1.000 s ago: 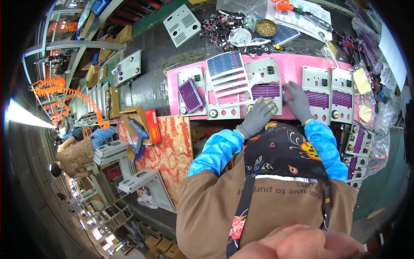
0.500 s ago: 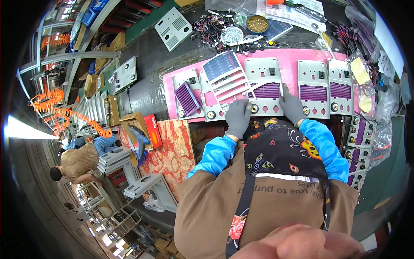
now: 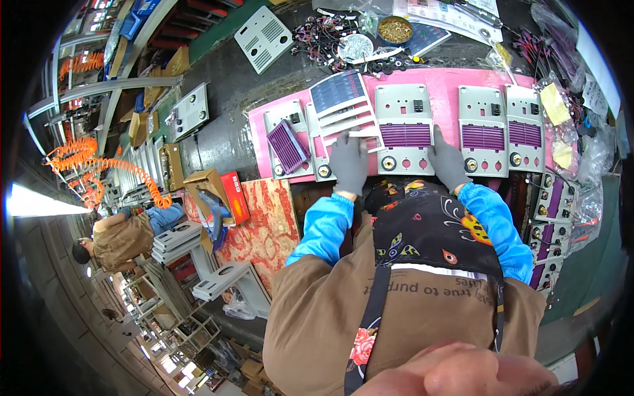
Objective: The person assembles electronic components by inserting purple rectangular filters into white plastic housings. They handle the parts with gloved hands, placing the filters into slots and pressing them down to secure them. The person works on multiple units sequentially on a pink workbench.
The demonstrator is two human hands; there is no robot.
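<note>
A grey glove covers my left hand (image 3: pixel 349 164), whose fingers reach forward, slightly apart, over the lower part of a blue and white label sheet (image 3: pixel 338 94). White strips (image 3: pixel 363 132) of the sheet show beside its fingertips; whether one is pinched is hidden. My gloved right hand (image 3: pixel 449 162) rests at the right edge of the middle grey panel (image 3: pixel 403 105), fingers stretched along its side and holding nothing. This panel carries a purple louvred grille (image 3: pixel 405 136), a black switch and a round brass fitting near its lower left corner.
Similar panels (image 3: pixel 481 115) lie on both sides on a pink mat (image 3: pixel 445 92). A loose purple grille (image 3: pixel 288 149) leans at left. Behind are wire harnesses (image 3: pixel 320 39), a bowl of brass parts (image 3: pixel 395 30) and papers. Open cartons (image 3: pixel 210 191) and a seated person (image 3: pixel 125 241) are at left.
My left hand has moved left, from the middle panel's lower left corner onto the label sheet. The white strip near it has shifted left too. My right hand stays at the panel's edge.
</note>
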